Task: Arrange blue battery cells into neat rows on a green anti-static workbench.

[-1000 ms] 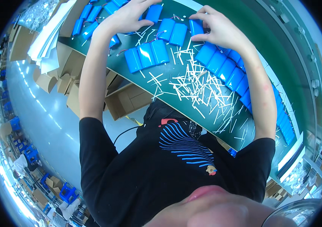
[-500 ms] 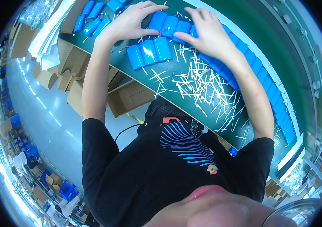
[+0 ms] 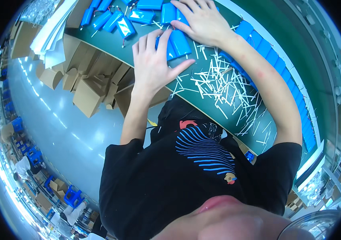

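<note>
Blue shrink-wrapped battery packs with thin wires and small white connectors lie on a green table. My left hand [image 3: 152, 62] rests at the near side of a short row of battery packs [image 3: 179, 43], its fingertips touching them and its thumb stretched out. My right hand [image 3: 206, 24] lies over the battery packs just behind that row, fingers reaching across their tops and thumb extended. Both hands are open, and neither is wrapped round a pack. Fingers and palms partly hide the packs under them. Loose battery packs [image 3: 125, 27] lie left of my hands.
Thin white sticks [image 3: 222, 86] are heaped on the green table [image 3: 254, 138] right of my left hand. A long row of blue battery packs [image 3: 280, 70] runs along the far right side, partly behind my right forearm. Cardboard boxes [image 3: 88, 96] and white sheets [image 3: 52, 38] are at the left.
My left hand has moved nearer and right, from the packs' far left to their near side. My right hand has shifted slightly left and away. More loose packs now show at the left.
</note>
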{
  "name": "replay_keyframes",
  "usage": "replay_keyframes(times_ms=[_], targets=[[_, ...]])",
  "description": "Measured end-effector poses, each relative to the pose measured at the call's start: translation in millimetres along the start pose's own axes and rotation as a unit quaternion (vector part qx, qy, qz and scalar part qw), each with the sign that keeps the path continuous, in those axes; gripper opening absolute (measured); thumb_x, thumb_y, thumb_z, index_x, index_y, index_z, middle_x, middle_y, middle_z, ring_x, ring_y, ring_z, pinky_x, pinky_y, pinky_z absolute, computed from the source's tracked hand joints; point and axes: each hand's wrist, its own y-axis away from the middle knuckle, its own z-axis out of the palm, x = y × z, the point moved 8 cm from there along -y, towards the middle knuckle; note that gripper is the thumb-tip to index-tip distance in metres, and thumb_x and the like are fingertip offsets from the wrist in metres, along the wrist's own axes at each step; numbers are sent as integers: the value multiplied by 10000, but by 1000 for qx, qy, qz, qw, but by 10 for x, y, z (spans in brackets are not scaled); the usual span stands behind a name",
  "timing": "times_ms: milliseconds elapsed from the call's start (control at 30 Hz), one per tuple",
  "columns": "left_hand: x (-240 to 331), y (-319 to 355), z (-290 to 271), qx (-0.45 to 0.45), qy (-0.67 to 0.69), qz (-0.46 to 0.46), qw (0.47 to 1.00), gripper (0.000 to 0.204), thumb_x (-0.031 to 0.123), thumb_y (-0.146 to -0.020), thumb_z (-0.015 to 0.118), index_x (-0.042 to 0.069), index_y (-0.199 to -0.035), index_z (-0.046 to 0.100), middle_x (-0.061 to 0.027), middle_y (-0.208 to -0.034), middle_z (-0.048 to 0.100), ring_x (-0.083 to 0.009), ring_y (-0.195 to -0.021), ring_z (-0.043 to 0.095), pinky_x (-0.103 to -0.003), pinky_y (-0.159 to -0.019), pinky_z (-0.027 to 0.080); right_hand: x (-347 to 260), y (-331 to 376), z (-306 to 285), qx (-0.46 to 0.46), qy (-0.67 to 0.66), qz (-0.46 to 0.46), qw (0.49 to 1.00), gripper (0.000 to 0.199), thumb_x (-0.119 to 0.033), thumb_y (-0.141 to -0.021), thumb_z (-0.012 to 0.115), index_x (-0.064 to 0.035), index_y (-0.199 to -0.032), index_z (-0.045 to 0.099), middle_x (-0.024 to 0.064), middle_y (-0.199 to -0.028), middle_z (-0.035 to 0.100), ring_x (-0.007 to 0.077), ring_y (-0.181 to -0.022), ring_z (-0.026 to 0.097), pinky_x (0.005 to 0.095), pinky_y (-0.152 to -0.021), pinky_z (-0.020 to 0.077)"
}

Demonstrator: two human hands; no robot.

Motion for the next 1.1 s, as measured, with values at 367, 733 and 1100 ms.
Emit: replay_keyframes(times_ms=[367,733,1100], targets=[[-352,103,-64,-14,57,32,998,889,646,-671,922,109,-1340,689,-73,-1265,648,-271,-1111,593,-414,-994,449,213,57,449,-392,-203,169,881,722,-624,-1004,542,-35,-1420,579,177,-1293,567,356,-1112,524,493,-1028,389],[-377,184,-92,-41,98,64,992,870,657,-622,938,145,-1291,722,-40,-1215,658,-247,-1089,593,-408,-980,450,132,-54,452,-223,-66,159,960,745,-688,-956,567,-90,-1399,605,192,-1256,574,374,-1075,531,538,-970,417],[-320,156,-121,-46,94,53,993,865,611,-618,955,124,-1294,722,-56,-1199,662,-263,-1075,593,-416,-975,449,119,-40,352,-75,100,77,989,686,-693,-949,592,-133,-1344,620,130,-1274,585,321,-1081,572,492,-922,474]])
